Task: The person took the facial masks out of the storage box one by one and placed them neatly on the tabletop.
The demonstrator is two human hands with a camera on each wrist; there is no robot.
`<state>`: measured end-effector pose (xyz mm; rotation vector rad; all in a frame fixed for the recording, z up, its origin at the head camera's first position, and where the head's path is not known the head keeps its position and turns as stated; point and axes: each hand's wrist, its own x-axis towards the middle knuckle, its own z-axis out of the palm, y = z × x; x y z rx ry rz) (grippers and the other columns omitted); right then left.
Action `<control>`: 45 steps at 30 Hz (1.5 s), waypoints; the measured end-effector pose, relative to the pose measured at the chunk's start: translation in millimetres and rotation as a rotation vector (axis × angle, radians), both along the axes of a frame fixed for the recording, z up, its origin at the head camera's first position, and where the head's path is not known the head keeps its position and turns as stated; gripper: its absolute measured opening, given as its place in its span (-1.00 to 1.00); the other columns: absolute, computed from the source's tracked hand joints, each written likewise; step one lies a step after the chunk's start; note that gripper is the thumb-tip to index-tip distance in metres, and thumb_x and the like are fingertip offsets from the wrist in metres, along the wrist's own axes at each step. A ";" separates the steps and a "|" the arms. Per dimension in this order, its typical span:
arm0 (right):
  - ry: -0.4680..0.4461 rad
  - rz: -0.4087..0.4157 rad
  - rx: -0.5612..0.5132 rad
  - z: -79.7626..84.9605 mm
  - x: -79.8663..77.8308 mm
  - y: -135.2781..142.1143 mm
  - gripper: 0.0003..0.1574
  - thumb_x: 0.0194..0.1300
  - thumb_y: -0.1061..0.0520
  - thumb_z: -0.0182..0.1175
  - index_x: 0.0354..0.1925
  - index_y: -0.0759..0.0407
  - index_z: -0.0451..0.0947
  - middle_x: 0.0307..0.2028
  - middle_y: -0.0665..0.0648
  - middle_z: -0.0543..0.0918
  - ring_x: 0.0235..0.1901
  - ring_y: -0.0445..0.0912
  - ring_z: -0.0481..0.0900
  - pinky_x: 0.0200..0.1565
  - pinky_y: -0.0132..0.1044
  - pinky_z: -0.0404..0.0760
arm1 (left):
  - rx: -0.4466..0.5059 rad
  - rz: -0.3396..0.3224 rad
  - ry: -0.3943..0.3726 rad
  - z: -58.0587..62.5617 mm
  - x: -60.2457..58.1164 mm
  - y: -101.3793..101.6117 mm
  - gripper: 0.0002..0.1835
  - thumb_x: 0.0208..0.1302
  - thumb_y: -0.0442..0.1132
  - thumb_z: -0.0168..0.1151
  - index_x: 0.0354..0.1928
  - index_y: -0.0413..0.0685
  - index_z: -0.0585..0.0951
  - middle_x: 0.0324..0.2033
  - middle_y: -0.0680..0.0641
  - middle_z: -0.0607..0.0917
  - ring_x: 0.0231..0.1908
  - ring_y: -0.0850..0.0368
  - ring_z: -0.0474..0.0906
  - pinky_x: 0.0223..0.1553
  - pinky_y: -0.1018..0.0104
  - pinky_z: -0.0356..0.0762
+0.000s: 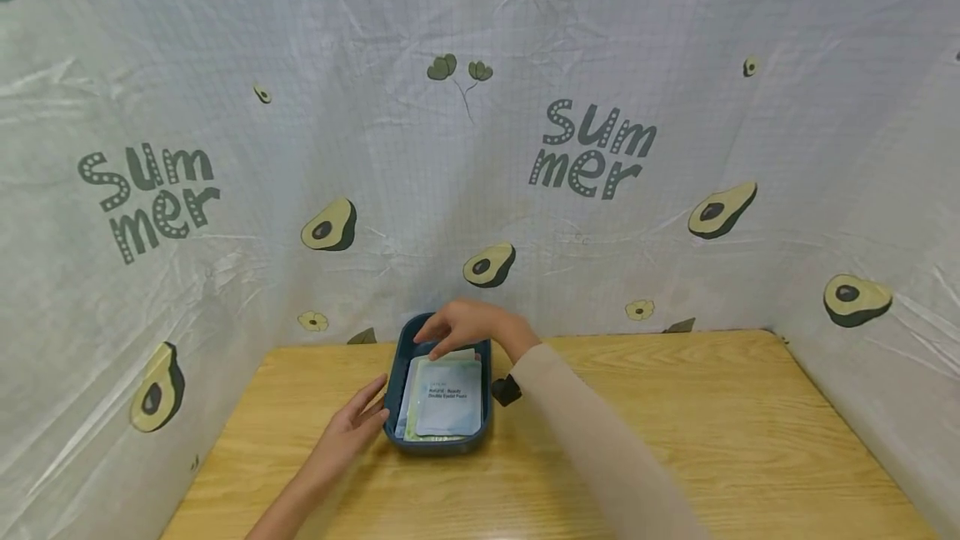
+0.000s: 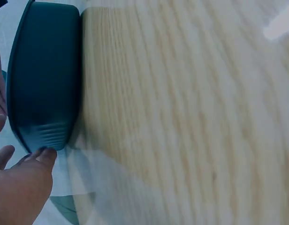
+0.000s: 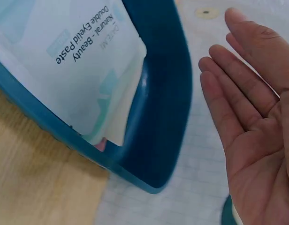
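A dark blue plastic bin (image 1: 438, 447) stands on the table, holding several flat packets; the top one is a pale double eyelid paste packet (image 1: 450, 411). My left hand (image 1: 356, 423) is at the bin's left side, thumb and fingers spread, fingertips right at the wall. In the left wrist view, the fingertips of the left hand (image 2: 27, 185) meet the bin's ribbed end (image 2: 48, 133). My right hand (image 1: 471, 325) hovers over the far end of the bin with nothing in it. In the right wrist view, the right hand (image 3: 254, 140) has loosely extended fingers beside the rim.
The wooden table (image 1: 675, 432) stretches out to the right and in front of the bin. A white sheet (image 1: 405, 157) printed with avocados hangs behind the table and on both sides. A small black device (image 1: 506, 391) sits at my right wrist.
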<state>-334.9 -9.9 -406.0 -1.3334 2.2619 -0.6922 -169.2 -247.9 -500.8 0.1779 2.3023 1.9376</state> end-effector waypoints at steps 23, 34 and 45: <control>-0.247 -0.116 0.069 -49.5 -12.6 -9.5 -0.50 0.24 0.22 0.45 0.15 0.00 0.70 0.14 -0.06 0.69 0.13 -0.25 0.58 0.21 -0.37 0.53 | 0.141 0.046 -0.135 -2.6 -0.4 6.3 -0.43 0.58 -0.39 -0.02 0.56 -0.12 0.22 0.58 -0.20 0.07 0.49 -0.14 0.12 0.38 0.05 0.36; -0.214 -0.056 0.162 -56.1 -11.1 -17.2 -0.75 0.24 0.21 0.45 -0.10 -0.03 0.79 -0.14 -0.19 0.68 -0.14 -0.32 0.54 0.01 -0.45 0.53 | 0.133 0.062 -0.149 -5.6 1.7 8.9 -0.42 0.58 -0.38 -0.03 0.57 -0.08 0.21 0.58 -0.26 0.05 0.50 -0.22 0.09 0.41 -0.21 0.22; -0.244 -0.076 0.191 -49.1 -11.6 -12.6 -0.83 0.26 0.14 0.44 -0.18 -0.11 0.80 -0.19 -0.19 0.73 -0.18 -0.32 0.57 -0.06 -0.43 0.53 | 0.166 0.037 -0.154 -4.1 2.5 9.8 -0.40 0.59 -0.36 -0.04 0.59 -0.10 0.16 0.59 -0.25 -0.02 0.51 -0.22 0.04 0.41 -0.23 0.20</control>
